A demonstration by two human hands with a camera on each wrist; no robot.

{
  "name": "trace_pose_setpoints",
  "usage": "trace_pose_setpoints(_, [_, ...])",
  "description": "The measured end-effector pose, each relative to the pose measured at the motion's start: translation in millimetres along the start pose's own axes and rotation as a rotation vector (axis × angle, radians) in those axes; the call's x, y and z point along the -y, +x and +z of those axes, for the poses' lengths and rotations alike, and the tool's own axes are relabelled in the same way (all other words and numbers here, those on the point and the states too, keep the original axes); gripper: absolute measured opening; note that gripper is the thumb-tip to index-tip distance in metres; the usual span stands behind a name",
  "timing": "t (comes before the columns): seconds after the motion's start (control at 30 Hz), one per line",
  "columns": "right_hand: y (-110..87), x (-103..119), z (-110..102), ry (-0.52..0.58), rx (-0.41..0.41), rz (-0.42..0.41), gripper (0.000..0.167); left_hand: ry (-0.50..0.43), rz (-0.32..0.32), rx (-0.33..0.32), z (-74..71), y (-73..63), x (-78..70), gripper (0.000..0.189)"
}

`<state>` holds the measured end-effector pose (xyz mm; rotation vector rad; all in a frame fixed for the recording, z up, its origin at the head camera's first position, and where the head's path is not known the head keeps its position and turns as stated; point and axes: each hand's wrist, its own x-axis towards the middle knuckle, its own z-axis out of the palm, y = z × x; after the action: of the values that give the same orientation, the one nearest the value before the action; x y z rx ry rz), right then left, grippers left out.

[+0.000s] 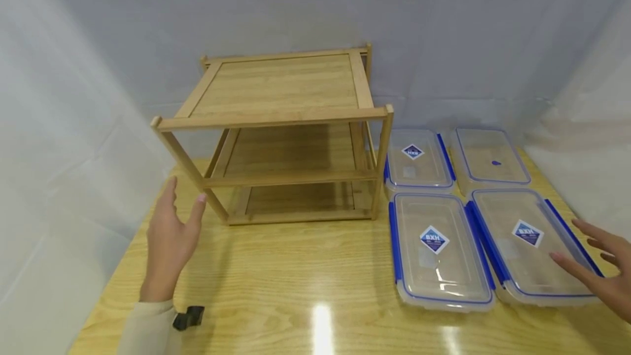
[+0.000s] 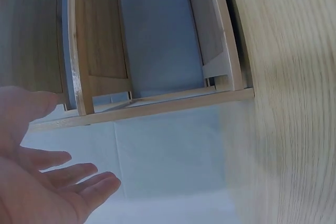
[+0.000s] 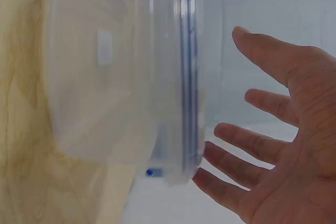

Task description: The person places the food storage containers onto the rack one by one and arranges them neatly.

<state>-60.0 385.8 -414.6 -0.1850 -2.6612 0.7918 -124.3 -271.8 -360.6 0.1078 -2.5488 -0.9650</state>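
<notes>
My left hand is held beside the front left post of a three-tier wooden shelf rack, thumb and fingers spread and nothing in them. In the left wrist view, that hand has its fingers loosely bent close by the rack's side post. At the right edge, my right hand hovers over the right side of the front right food container, a see-through box with blue side clips. Its fingers are spread and hold nothing. The right wrist view shows this hand near a container's lid edge.
Right of the rack stand more lidded containers: one at front left, one at back left and one at back right. Everything rests on a wooden table. White sheeting hangs behind and at both sides.
</notes>
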Motion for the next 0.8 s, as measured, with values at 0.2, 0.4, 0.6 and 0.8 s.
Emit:
trace_pose_setpoints(0.2, [2.7, -19.7, 1.4, 0.013, 0.054, 0.107, 0.081, -0.081, -0.014, 0.017, -0.7, 7.9, 5.7, 0.070])
trace_pose_setpoints(0.4, [2.6, -33.6, 4.1, 0.041, 0.125, 0.210, 0.079, -0.156, -0.040, 0.051, -0.4, 15.5, 10.8, 0.069])
trace_pose_setpoints(0.6, [4.5, -57.3, 10.1, 0.014, 0.198, 0.256, 0.083, -0.177, -0.056, 0.068, 0.0, 19.8, 9.5, 0.068])
trace_pose_setpoints(0.8, [8.8, -89.8, 18.3, -0.042, 0.295, 0.320, 0.096, -0.212, -0.081, 0.080, 2.3, 25.2, 9.9, 0.069])
